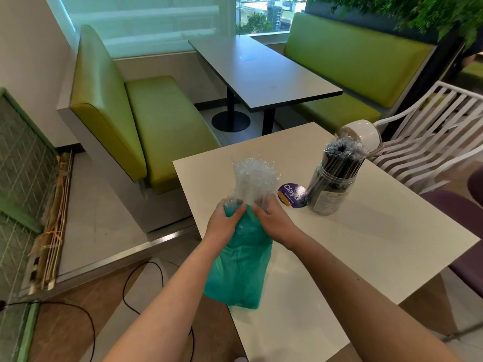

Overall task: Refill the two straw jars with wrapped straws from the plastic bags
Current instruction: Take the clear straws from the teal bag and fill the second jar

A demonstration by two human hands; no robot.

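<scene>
A green plastic bag (240,270) lies on the white table (366,244) near its left edge. A bundle of clear wrapped straws (252,176) sticks up out of the bag's mouth. My left hand (224,223) grips the left side of the bag's opening, and my right hand (271,218) grips the right side, around the straws. To the right stands a clear jar (332,189) packed with dark wrapped straws. Behind it stands a second jar with a white lid (363,133), mostly hidden.
A round purple sticker (291,194) lies on the table between the bag and the jar. A white slatted chair (428,142) stands at the right. Green booth seats (156,118) and another table (261,71) are behind. A black cable (141,288) runs across the floor.
</scene>
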